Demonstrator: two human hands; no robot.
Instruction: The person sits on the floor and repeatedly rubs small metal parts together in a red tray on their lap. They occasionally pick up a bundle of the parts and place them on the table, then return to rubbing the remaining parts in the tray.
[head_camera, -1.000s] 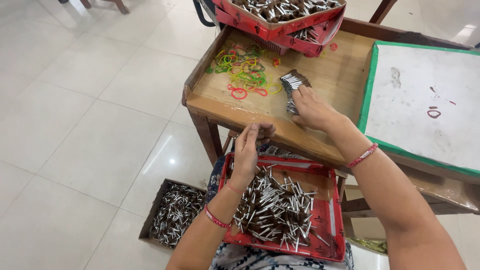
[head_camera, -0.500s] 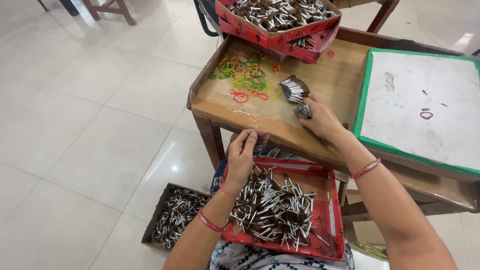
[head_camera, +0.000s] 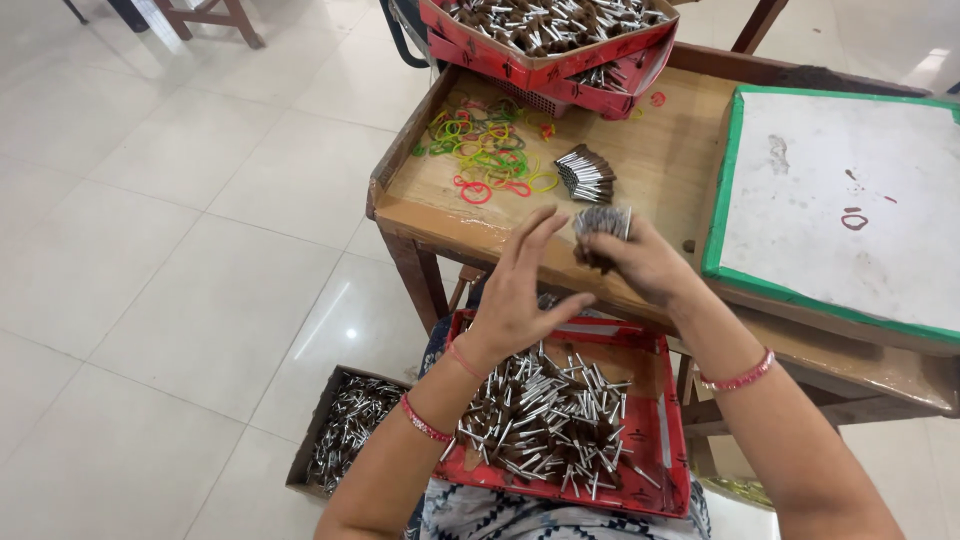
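My right hand (head_camera: 640, 262) grips a bundle of small silver-and-brown sticks (head_camera: 602, 224) above the near edge of the wooden table (head_camera: 660, 160). Beside it, my left hand (head_camera: 520, 290) is raised with fingers spread, its fingertips close to the bundle and holding nothing. Another finished bundle of sticks (head_camera: 585, 173) lies on the table just beyond. Coloured rubber bands (head_camera: 480, 150) are scattered on the table to the left. On my lap rests a red tray (head_camera: 672, 450) heaped with several loose sticks (head_camera: 550, 420).
Stacked red trays (head_camera: 545, 60) full of sticks stand at the table's far edge. A white board with a green rim (head_camera: 840, 190) lies at the right. A brown box of sticks (head_camera: 350, 430) sits on the tiled floor at lower left.
My right hand has lifted a bundle off the table and drawn it toward me. My left hand has risen from the lap tray and spread open beside it.
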